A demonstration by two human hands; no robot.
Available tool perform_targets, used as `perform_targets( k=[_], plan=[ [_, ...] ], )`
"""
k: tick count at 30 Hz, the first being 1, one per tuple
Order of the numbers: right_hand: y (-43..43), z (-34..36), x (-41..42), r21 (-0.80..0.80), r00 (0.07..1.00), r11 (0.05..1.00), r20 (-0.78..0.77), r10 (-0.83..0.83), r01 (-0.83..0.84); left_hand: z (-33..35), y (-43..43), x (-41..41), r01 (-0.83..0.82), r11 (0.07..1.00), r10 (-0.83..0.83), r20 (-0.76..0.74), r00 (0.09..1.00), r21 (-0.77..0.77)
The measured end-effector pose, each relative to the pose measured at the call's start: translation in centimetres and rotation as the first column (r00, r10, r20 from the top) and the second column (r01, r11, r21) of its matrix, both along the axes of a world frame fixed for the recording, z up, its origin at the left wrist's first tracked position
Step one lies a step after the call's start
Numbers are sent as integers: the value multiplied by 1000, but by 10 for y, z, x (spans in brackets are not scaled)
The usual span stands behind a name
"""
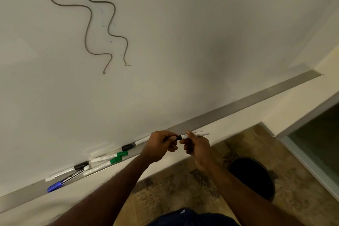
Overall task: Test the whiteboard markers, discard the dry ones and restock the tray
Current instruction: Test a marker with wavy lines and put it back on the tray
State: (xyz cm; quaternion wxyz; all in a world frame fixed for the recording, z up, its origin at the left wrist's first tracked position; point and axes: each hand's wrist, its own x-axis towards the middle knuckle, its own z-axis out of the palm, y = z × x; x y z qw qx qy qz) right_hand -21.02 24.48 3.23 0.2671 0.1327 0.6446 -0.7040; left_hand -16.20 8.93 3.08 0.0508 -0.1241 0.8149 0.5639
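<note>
White plastic with a black end, the marker (200, 134) is held level between the two grips, just in front of the tray (256, 101). The left grip (161, 146) has its fingers curled round the black cap (177, 137). The right grip (197, 146) pinches the white barrel right beside the cap, and the rest of the barrel sticks out to the right past the thumb. The two grips nearly touch. I cannot tell whether the cap is fully seated.

Further left along the metal tray lie the other markers. Nearest the left grip is a black-capped one (128, 146), then two green-capped ones (122, 153) side by side. Beyond those are another black-capped one (80, 166) and, at the far end, a blue one (55, 187).

Above the tray, the whiteboard (183, 42) carries two dark wavy lines (89, 24) running down its left part. Below the right forearm a round black bin (251, 176) stands on the mottled brown floor (174, 180).
</note>
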Motion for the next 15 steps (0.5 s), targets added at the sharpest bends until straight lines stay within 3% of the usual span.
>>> perform_targets(
  k=[6,11,13,15],
  plan=[
    [1,-12,-13,122,995,989,-42,85,-80,-15,11,-4,-73,996,72,19,997,50],
    [3,-22,-38,251,964,940,-71,257,-232,-27,15,-8,-135,991,135,27,990,14],
    [5,-31,-48,297,968,934,-89,234,-199,-34,14,-11,-151,986,153,24,988,-72],
    [10,-41,-60,275,987,960,-127,95,-57,-40,10,-15,-139,974,144,19,989,-179]
  ],
)
